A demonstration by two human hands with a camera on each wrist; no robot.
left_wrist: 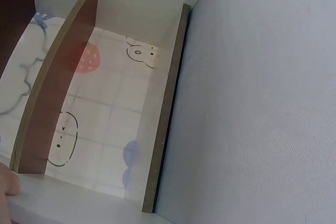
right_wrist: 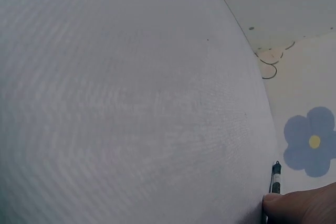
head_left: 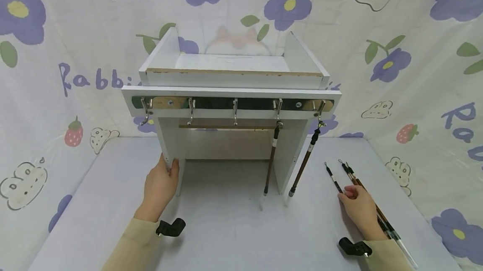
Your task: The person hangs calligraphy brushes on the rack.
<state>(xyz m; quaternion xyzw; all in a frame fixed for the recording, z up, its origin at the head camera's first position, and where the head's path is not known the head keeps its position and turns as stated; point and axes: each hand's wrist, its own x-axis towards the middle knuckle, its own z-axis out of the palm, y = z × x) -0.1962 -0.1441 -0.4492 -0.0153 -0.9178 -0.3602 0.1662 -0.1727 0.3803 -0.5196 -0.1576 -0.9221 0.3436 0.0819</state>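
Note:
In the head view my left hand grips the front edge of the left side panel of a white shelf. A thumb tip of that hand shows in the left wrist view. My right hand pinches a dark calligraphy brush by its handle, loop end pointing away, low over the table. More brushes lie beside and partly under this hand. Two brushes hang by their loops from the shelf's hooks: one brush on the fourth hook from the left, another brush on the rightmost.
A metal strip with several hooks runs along the shelf's front; its three left hooks bear nothing. The shelf's upper tray has raised sides. A white table meets a patterned cloth backdrop behind and at both sides.

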